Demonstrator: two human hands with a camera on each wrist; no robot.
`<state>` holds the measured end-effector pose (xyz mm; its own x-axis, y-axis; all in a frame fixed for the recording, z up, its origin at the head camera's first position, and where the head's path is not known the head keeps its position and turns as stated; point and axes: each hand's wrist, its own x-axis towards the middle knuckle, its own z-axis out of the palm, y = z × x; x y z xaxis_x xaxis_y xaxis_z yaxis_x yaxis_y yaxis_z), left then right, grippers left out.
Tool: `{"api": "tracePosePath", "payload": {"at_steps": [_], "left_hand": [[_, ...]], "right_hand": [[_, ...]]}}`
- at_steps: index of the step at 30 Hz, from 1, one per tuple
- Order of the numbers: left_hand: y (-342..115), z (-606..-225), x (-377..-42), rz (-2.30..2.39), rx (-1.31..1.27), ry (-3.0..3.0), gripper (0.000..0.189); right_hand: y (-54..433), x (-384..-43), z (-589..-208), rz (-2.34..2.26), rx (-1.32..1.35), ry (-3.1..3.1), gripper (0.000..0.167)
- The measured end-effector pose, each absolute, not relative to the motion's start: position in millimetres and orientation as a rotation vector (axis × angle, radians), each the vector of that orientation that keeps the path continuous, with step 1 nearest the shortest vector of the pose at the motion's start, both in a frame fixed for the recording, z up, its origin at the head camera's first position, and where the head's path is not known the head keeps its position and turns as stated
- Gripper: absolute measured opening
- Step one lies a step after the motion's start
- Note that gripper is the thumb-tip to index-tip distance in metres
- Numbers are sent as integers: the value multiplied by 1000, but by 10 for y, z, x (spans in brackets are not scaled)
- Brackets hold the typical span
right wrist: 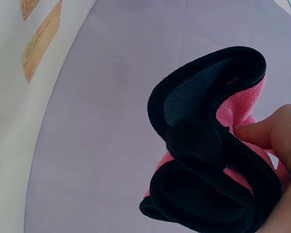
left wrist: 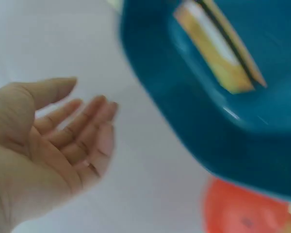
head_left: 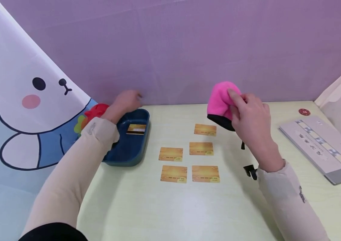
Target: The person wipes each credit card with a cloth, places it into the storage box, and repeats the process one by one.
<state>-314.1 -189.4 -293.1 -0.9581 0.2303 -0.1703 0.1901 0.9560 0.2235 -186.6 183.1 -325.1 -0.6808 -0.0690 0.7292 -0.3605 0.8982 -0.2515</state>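
Note:
In my right hand (head_left: 253,120) I hold a soft pink fleece piece (head_left: 220,100) with black edging, raised above the table; the thumb and fingers pinch its side. The right wrist view shows its folded black trim (right wrist: 208,145) and dark lining (right wrist: 196,92). My left hand (head_left: 128,101) is over the far end of a dark blue tray (head_left: 131,160), holding nothing. In the left wrist view, that hand (left wrist: 63,150) has loosely bent fingers, outside the tray's rim (left wrist: 160,111). A gold card (head_left: 136,129) with its black stripe up lies in the tray.
Several gold cards (head_left: 205,130) lie face up in the middle of the table. A grey folder-like flat case (head_left: 318,147) and a red round chip (head_left: 304,111) are on the right. Behind the tray sits a red toy-like object (head_left: 96,110). A purple cloth (head_left: 173,53) hangs at the back.

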Motion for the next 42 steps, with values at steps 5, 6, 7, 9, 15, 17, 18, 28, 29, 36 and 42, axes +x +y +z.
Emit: {"api": "tracePosePath", "payload": {"at_steps": [5, 6, 7, 9, 15, 17, 18, 28, 29, 36, 42], "left_hand": [[-1228, -2994, -3189, 352, 625, 2743, 47], [-1099, -3054, -3197, 329, 672, 2710, 48], [-979, -3120, -3200, 301, 701, 2675, 49], [-767, -3277, -3205, 257, 737, 2618, 53], [-382, -3714, -3150, 229, 681, 2516, 63], [-318, -3794, -3113, 187, 675, 2518, 64], [-295, -3820, -3098, 163, 681, 2522, 64], [-236, -3786, -3049, 45, 706, 2536, 53], [-235, -3782, -3059, 40, 703, 2534, 51], [-239, -3764, -3093, 53, 646, 2519, 42], [-276, -3812, -3102, 247, 620, 2490, 53]], "right_hand": [[1837, -1855, -3240, 490, 295, -2274, 37], [1834, -1855, -3236, 490, 296, -2273, 37], [1830, -1855, -3233, 489, 299, -2274, 37], [1817, -1854, -3229, 490, 303, -2275, 36], [1746, -1810, -3243, 487, 303, -2280, 37], [1715, -1791, -3250, 487, 311, -2285, 37], [1700, -1784, -3253, 490, 316, -2288, 37], [1612, -1762, -3223, 511, 332, -2315, 37], [1609, -1763, -3217, 514, 333, -2315, 37], [1591, -1773, -3218, 528, 335, -2309, 38], [1596, -1770, -3213, 524, 330, -2306, 39]]}}
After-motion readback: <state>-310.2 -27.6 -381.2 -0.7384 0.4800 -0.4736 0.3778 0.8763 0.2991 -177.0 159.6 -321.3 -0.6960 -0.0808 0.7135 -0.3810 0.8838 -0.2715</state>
